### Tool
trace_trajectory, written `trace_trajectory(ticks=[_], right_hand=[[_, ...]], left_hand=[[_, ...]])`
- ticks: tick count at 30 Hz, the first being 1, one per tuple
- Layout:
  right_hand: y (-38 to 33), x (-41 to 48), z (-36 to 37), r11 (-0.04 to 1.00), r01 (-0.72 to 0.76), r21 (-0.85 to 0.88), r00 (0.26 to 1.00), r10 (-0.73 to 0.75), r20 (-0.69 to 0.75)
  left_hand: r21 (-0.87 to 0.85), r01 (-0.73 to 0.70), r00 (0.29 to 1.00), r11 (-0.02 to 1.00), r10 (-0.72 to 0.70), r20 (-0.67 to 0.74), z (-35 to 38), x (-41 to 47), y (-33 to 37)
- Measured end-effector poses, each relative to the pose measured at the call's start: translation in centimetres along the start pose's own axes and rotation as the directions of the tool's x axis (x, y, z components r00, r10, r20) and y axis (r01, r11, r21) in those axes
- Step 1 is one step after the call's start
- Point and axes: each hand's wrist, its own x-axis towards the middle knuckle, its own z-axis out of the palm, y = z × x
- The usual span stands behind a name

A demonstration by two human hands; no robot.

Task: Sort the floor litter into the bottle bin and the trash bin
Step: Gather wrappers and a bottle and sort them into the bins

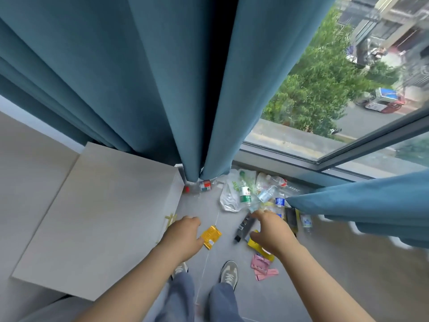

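Observation:
Litter lies on the grey floor below the window. My left hand (183, 233) hovers with loosely bent fingers and holds nothing, just left of an orange wrapper (210, 235). My right hand (271, 231) is spread, thumb apart, above a black tube (243, 225) and a yellow packet (257, 248). Its fingertips reach the near end of a blurred clear bottle with a pale blue label (264, 196). Further back, a green-labelled bottle (245, 190) rests on a white plastic bag (228, 196). A red-labelled bottle (204, 185) lies by the curtain foot. Neither bin is in view.
Pink paper scraps (262, 267) lie by my right shoe (229, 273). More bottles (279, 202) sit under the blue curtain's hem (348, 201). A pale cabinet top (97, 212) is at the left. Heavy blue curtains (185, 89) hang ahead, and the window (336, 101) lies to the right.

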Motion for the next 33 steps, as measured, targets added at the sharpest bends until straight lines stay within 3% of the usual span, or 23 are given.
trace_trajectory(ticks=[7,19,26,33], right_hand=[[3.3,8.2,4.1,1.000,0.006,-0.025,0.995,-0.009,-0.100],[10.2,24.6,23.6,1.000,0.005,0.011,0.994,-0.004,-0.110],[12.5,29.1,33.2,0.998,0.028,0.050,0.991,-0.021,-0.128],[13.6,30.9,38.4,0.998,0.064,0.001,0.979,-0.063,-0.195]], left_hand=[[0.040,0.005,0.999,0.999,-0.003,-0.051,4.7,9.1,-1.3],[0.051,-0.005,0.995,0.999,0.010,-0.098,21.5,27.4,-7.3],[0.129,-0.003,0.992,0.992,0.019,-0.123,30.6,31.5,-11.9],[0.120,0.015,0.984,0.993,0.007,-0.180,36.0,33.5,-14.3]])
